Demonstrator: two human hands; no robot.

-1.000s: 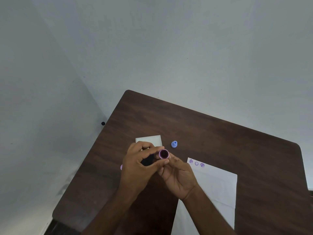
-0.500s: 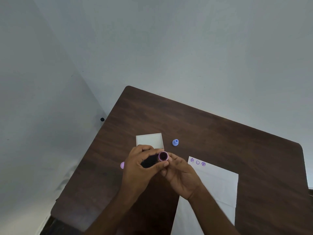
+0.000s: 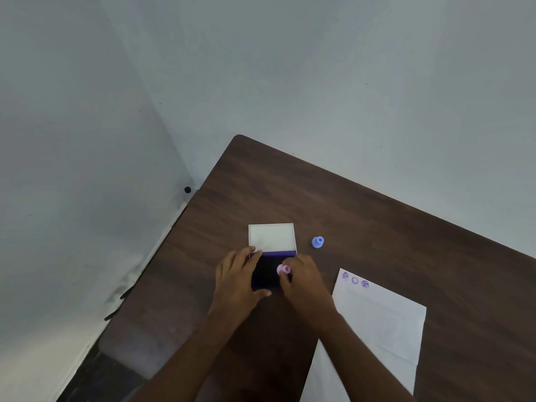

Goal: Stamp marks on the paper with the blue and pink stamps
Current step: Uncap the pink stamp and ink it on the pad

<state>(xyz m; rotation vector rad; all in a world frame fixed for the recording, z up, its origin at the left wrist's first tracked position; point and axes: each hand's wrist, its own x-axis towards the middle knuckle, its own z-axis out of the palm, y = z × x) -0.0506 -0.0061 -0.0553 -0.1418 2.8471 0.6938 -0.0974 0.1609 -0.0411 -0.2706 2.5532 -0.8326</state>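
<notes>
Two hands meet over the ink pad (image 3: 265, 271) near the middle of your view. Your right hand (image 3: 304, 282) pinches the pink stamp (image 3: 283, 269) between thumb and fingertips, with the stamp's round end over the dark inking surface; whether it is actually touching the ink you cannot tell from this angle. Your left hand (image 3: 236, 281) rests on the pad's left side, thumb along the near edge and fingers reaching up the far-left edge, so it is bracing the pad with fairly straight fingers and is not wrapped around it. At 12 o'clock from the pad, its white lid (image 3: 272, 237) lies open and flat, joined along a purple strip.

At 1 o'clock from the pad, well apart from both hands, the blue stamp (image 3: 318, 242) stands on the table (image 3: 377, 227), nothing touching it.

At 4 o'clock from your right hand lies the paper (image 3: 377, 329), a white sheet running down to the bottom edge of the view. Three purple marks (image 3: 355, 280) sit in a row along its far-left corner.

Beyond the table's far-left corner, at 10 o'clock, a small black object (image 3: 187, 190) sits in the corner where the pale walls meet; it is too small to identify.
</notes>
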